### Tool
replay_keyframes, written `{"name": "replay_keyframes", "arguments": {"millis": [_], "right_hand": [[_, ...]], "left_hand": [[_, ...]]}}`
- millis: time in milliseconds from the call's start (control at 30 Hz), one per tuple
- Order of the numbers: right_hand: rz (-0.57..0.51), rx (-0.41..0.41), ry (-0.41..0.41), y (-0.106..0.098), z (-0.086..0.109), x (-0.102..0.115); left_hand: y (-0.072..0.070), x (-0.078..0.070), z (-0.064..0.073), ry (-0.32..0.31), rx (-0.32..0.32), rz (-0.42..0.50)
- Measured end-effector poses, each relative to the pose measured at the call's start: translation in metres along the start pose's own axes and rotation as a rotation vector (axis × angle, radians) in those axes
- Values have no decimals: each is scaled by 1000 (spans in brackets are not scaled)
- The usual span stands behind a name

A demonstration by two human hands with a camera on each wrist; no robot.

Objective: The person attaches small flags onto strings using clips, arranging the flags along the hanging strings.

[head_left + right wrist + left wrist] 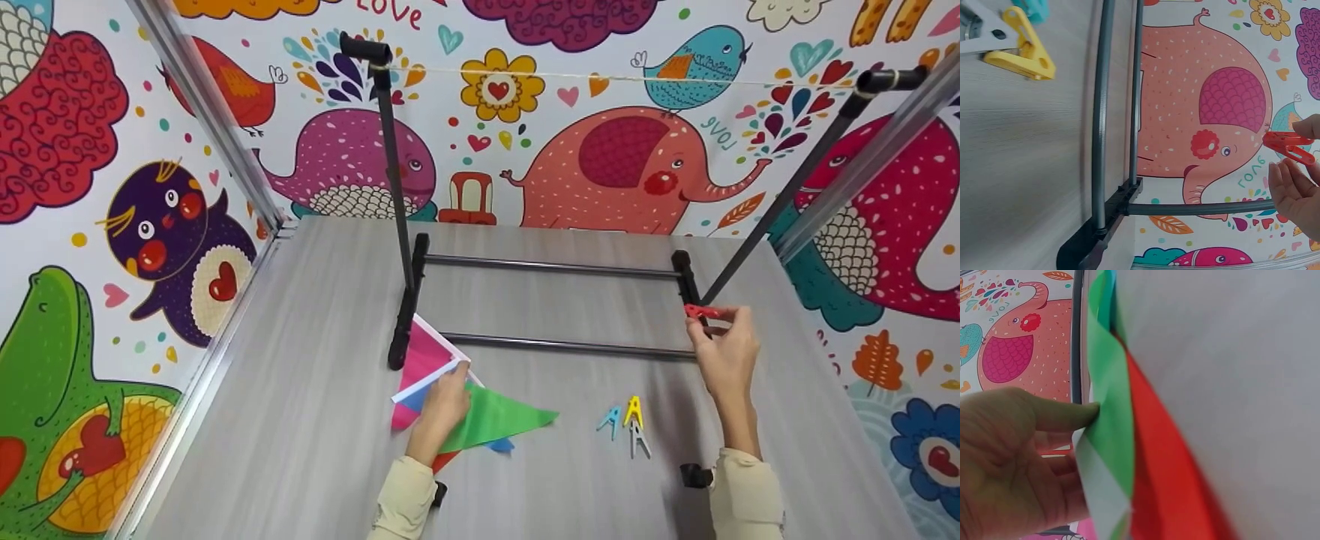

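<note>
1. Left hand point(444, 405): grasping a bunch of pennants point(495, 418) by the white edging point(427, 382); thumb presses on green fabric in the left wrist view. Green, pink, blue and red pieces overlap.
2. Right hand point(727, 352): pinching a red clothespin point(701, 310) between thumb and fingers. Right wrist view shows it in the air, apart from the right post point(787, 195). Cannot tell whether its jaws are parted.
3. Pennants lie at the near left of the black stand, by its left foot point(403, 330); contact with that foot cannot be judged. String point(517, 73) runs between the post tops, well apart from both hands.
4. Blue clothespin point(613, 420), yellow clothespin point(634, 409) and gray clothespin point(638, 439) sit close together on the counter point(315, 420), nearer the right hand.
5. Risk, judged: the bunch is gripped near one spot, so a lifted edge could sag, fold or twist, pieces catching on each other.
6. Risk: the edging might snag on the left foot if drawn sideways, tugging the stand.
7. Risk: the red clothespin is small; an off-center squeeze could make it roll or spring out of the fingertips.
8. Risk: the string looks thin; a hard pull might make it dip or draw the posts inward. The right forearm, swung low, could scatter the loose clothespins.
</note>
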State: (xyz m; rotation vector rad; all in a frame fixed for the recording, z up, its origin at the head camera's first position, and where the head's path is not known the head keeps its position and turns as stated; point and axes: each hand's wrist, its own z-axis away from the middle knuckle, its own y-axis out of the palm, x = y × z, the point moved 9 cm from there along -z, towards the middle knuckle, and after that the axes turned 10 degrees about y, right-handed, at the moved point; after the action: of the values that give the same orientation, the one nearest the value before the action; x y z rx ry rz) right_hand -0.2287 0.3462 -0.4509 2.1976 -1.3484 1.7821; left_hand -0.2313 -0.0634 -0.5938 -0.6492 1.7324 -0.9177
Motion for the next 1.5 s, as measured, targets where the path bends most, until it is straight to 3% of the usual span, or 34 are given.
{"name": "replay_keyframes", "arguments": {"millis": [433, 833, 1133, 1267, 1500], "right_hand": [[-12, -41, -2, -12, -15, 19], [-19, -66, -148, -13, -20, 40], [-36, -108, -147, -13, -22, 45], [-33, -122, -145, -12, -25, 45], [-64, -127, -187, -17, -31, 56]], "left_hand": [[-2, -1, 2, -4, -20, -7], [0, 2, 5, -23, -6, 1], [3, 4, 4, -27, 20, 65], [6, 7, 3, -60, 32, 85], [8, 14, 2, -171, 62, 109]]}}
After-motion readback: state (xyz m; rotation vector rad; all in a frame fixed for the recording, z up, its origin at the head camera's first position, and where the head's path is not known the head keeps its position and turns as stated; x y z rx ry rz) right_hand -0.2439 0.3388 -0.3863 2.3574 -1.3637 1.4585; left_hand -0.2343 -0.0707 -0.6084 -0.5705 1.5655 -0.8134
